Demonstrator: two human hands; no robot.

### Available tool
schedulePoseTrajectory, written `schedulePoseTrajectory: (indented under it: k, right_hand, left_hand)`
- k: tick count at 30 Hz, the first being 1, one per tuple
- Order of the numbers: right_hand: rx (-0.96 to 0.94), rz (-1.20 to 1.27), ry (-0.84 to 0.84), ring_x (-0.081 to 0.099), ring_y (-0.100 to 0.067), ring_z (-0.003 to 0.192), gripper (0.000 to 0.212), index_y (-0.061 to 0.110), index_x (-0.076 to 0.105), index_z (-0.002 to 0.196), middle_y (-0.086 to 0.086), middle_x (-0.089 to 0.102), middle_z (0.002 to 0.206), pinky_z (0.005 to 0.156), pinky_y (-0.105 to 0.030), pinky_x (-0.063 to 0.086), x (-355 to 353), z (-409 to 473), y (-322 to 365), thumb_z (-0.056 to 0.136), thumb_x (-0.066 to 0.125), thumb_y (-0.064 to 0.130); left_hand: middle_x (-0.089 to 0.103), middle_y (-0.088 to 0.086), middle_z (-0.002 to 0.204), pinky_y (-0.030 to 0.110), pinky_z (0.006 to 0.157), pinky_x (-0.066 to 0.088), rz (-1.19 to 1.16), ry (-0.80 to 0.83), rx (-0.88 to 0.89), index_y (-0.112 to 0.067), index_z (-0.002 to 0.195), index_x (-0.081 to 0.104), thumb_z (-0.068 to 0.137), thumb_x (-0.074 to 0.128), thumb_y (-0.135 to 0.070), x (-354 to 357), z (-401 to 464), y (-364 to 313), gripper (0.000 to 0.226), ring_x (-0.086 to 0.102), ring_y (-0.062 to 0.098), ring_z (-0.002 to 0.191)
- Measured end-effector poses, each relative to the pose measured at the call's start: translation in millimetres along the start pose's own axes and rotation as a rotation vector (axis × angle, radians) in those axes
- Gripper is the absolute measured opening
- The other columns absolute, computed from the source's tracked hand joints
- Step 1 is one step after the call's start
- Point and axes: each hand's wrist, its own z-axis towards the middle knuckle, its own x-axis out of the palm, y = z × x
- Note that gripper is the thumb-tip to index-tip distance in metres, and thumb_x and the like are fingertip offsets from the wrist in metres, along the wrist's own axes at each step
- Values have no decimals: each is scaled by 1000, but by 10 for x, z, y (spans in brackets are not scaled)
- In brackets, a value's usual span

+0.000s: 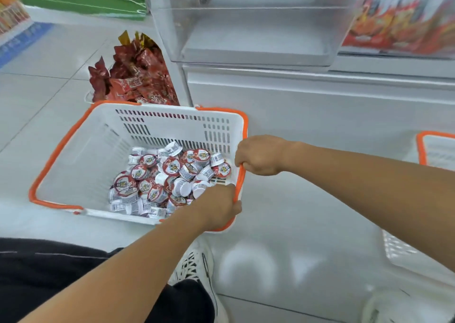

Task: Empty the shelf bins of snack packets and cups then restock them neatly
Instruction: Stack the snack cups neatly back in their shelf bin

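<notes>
Glossy pale floor tiles (49,59) are seen under a white slotted plastic basket with orange rim (172,125), holding small round foil-lidded cups (170,175). Crinkly red snack packets (138,76) sit behind; labels are blurred. Clear empty shelf bin (253,34) is above. Left hand (219,209) and right hand (261,155) are curled around the rim handle.

No readable text anywhere. Cups (170,177) in the white basket (172,123) carry red printed lids and barcode-type side labels, too small and blurred. Print on the red packets (138,76) far left and bags (398,20) far right is illegible.
</notes>
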Motion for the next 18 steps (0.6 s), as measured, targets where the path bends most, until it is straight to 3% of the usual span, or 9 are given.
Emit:
schedulePoseTrajectory:
  k: [4,7,10,13,18]
  right_hand:
    - [101,54,82,53,-20,116,34,20,65,114,1,60,119,90,-37,49,204,-832,-223,98,36,31]
    - [229,51,167,54,-20,107,47,19,65,101,1,60,109,87,-41,50,337,-1388,-346,95,25,43]
    - [385,116,277,54,-23,115,34,18,66,106,-1,59,118,95,-41,47,353,-1769,-430,100,34,31]
    - [492,224,306,46,-21,132,35,22,61,129,-1,52,142,110,-36,37,160,-1967,-486,99,44,18]
    - [513,175,256,52,-21,123,32,18,61,131,-1,57,135,101,-31,40,-787,-2152,-393,102,50,29]
  left_hand:
    - [62,21,112,39,80,42,8,16,112,-4,109,53,102,44,-36,250,141,-777,34,58,38,100]
    - [61,22,114,41,83,44,-54,40,171,-5,114,51,102,42,-41,499,225,-1363,40,59,40,106]
    - [59,18,125,43,90,45,-52,152,251,-11,129,48,101,40,-51,536,232,-1695,49,56,38,114]
    - [58,10,131,43,96,45,89,132,330,-20,135,48,98,44,-55,151,227,-1622,51,54,33,120]
    - [63,-3,118,32,86,46,295,-34,321,-26,128,57,98,53,-46,-1086,-161,-1180,37,57,18,100]
